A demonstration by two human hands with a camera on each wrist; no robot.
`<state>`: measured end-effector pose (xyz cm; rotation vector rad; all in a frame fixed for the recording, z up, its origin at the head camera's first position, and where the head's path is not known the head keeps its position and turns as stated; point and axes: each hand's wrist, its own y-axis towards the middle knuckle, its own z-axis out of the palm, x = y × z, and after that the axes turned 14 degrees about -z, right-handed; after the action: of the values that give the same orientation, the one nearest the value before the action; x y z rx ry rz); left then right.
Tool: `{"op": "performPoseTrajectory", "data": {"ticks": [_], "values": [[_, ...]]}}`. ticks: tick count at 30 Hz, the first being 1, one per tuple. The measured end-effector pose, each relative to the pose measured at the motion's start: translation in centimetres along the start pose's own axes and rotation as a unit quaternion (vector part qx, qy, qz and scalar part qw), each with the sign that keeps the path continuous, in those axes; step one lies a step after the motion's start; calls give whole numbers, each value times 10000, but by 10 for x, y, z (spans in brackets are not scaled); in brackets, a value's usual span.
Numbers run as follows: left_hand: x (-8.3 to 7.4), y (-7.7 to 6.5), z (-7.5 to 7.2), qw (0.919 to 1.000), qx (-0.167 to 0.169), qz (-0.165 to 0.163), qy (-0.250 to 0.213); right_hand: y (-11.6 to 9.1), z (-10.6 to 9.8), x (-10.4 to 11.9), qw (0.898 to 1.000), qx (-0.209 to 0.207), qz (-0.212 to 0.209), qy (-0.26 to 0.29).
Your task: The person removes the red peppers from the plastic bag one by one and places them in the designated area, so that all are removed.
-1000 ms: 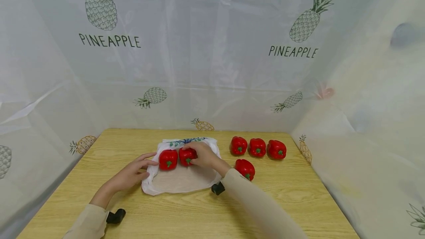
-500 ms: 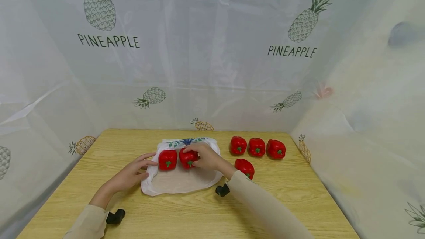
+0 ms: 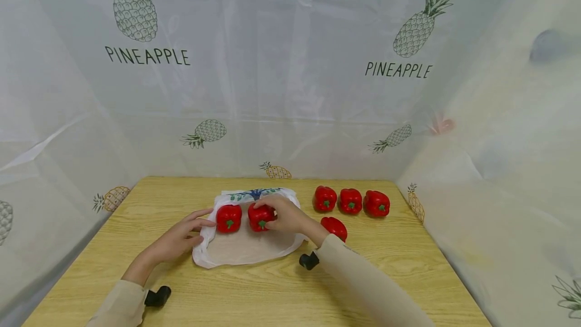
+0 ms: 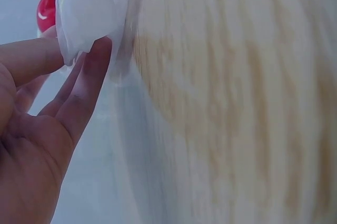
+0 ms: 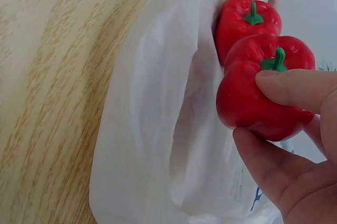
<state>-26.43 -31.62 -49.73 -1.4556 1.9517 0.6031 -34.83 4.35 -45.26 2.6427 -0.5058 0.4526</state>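
A white plastic bag with a blue and green print lies open on the table. Two red bell peppers with green stems are in it. My left hand pinches the bag's left rim between thumb and fingers, as the left wrist view shows at the bunched plastic. Beside those fingers sits the left bell pepper. My right hand grips the other bell pepper, thumb near its stem and fingers round its side. A small gap separates the two peppers in the head view.
Three bell peppers stand in a row right of the bag on the wooden table. Another bell pepper lies nearer, partly behind my right sleeve. A pineapple-print plastic sheet hangs behind the table and at both sides.
My right hand and the bell pepper it grips have shifted slightly to the right, widening the gap to the left pepper. The left hand keeps its place on the bag's rim.
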Motion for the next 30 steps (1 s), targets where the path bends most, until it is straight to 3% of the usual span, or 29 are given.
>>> {"op": "performPoseTrajectory", "data": {"ticks": [22, 30], "values": [[-1, 1, 0, 10000, -5, 45, 17, -20, -22, 11, 9986, 33, 237, 478], [-3, 1, 0, 10000, -30, 43, -28, -38, -40, 16, 9968, -113, 410, 670]]}}
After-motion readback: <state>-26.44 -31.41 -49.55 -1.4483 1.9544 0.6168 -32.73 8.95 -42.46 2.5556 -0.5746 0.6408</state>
